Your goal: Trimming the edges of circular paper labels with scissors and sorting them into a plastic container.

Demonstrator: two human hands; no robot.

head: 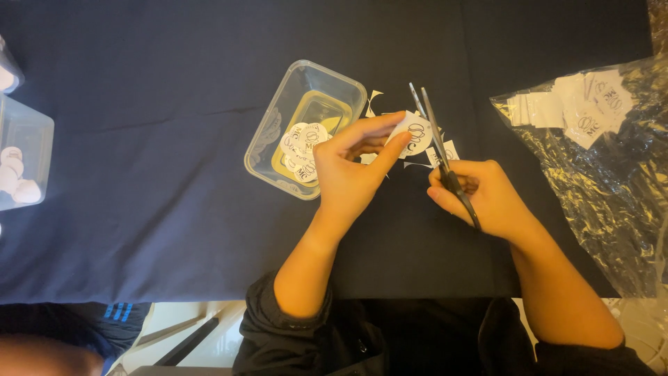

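Observation:
My left hand [351,167] pinches a small white paper label [412,134] with a dark printed emblem, held over the dark cloth. My right hand [480,195] grips black-handled scissors [437,143], blades slightly apart and pointing away from me, right beside the label's edge. Just left of my left hand stands a clear plastic tub [306,129] holding several round cut-out labels. Small white paper offcuts [376,101] lie on the cloth around the scissors.
A dark blue cloth [153,174] covers the table. A crinkled clear plastic bag [598,146] with a stack of square printed labels lies at the right. Another clear box [24,160] with white pieces sits at the left edge. Someone's clothing [69,327] shows at bottom left.

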